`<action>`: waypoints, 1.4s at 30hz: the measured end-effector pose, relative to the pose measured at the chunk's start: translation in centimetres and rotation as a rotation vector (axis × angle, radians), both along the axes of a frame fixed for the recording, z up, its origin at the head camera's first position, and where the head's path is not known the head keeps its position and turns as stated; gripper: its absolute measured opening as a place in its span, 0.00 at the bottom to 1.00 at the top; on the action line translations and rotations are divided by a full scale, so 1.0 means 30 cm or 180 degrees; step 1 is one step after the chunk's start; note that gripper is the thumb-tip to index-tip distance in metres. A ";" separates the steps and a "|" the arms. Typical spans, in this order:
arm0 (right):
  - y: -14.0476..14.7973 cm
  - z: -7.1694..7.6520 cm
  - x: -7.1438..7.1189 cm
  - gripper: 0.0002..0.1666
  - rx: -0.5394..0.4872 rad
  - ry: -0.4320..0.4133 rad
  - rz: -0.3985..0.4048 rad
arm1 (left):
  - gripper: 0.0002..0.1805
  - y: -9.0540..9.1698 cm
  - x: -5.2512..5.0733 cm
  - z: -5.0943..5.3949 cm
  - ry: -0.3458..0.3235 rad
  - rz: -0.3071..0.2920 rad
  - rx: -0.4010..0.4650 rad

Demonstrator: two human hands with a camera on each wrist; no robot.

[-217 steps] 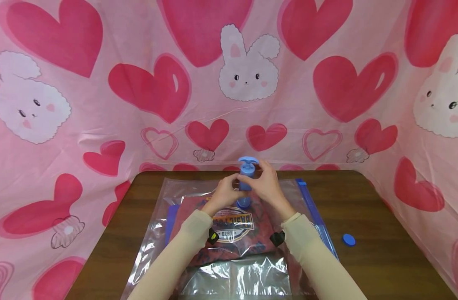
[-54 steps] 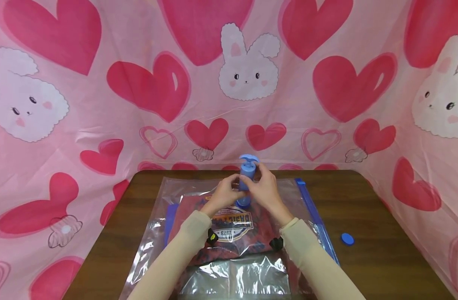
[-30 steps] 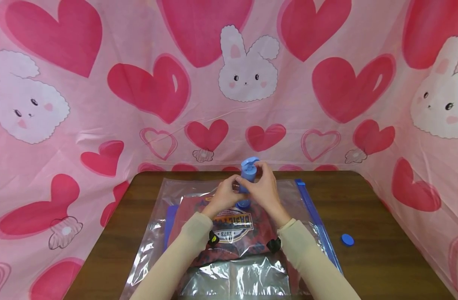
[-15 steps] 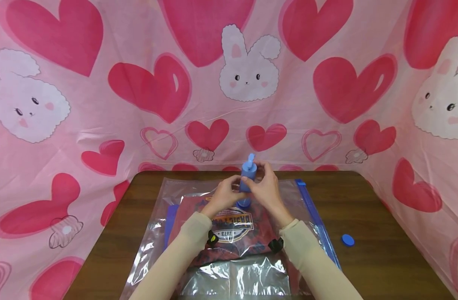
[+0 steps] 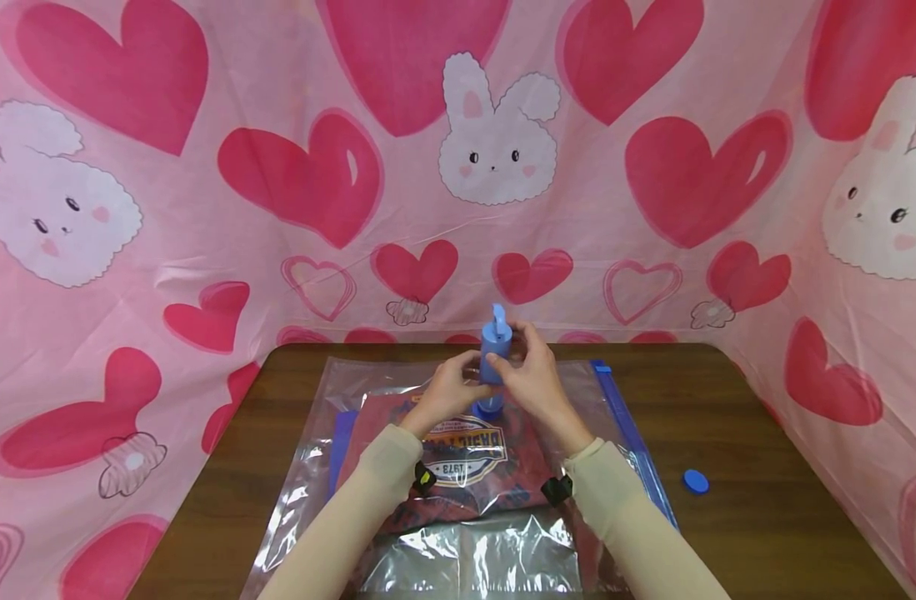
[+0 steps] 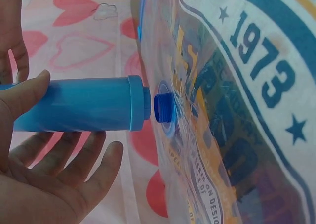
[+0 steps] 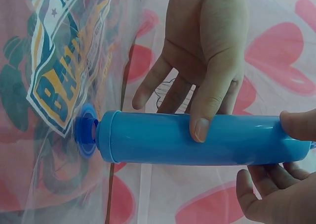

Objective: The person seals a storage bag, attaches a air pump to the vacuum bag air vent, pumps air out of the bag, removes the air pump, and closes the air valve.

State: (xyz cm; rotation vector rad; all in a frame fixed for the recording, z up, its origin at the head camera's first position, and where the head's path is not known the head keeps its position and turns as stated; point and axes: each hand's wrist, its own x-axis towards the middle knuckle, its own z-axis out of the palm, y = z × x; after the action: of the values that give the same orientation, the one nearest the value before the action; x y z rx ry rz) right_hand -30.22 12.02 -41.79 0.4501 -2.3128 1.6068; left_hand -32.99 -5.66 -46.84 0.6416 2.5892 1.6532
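Note:
A blue hand pump (image 5: pixel 496 343) stands upright over a clear storage bag (image 5: pixel 458 562), with its handle seen edge-on. My left hand (image 5: pixel 450 385) holds the lower barrel, thumb on one side and fingers on the other. Higher up the barrel, my right hand (image 5: pixel 534 377) grips it between thumb and fingers. In the left wrist view a narrow gap separates the pump's end from the threaded blue valve (image 6: pixel 163 108) on the bag. A folded red printed garment (image 5: pixel 495 492) lies inside the bag, under the clear film.
A round blue cap (image 5: pixel 695 481) lies on the brown table (image 5: pixel 758 533), to the right of the bag. Along the bag's right side runs a blue zip strip (image 5: pixel 621 408). Pink heart-patterned cloth (image 5: pixel 600 208) encloses the back and sides.
The pump's handle has turned from broadside to edge-on over the last second or so. My right thumb sits slightly lower on the barrel. Bag and cap stay in place.

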 end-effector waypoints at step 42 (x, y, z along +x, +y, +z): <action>0.337 -0.050 0.150 0.33 -0.0255 0.0252 -0.0843 | 0.18 -0.412 0.309 0.061 0.0208 0.0193 -0.0703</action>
State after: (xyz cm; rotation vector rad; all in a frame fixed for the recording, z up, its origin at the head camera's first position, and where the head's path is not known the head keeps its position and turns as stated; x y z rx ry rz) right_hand -25.71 22.12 -43.31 0.1766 -2.1377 1.5173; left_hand -23.72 -18.01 -45.02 0.6202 2.8088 1.3529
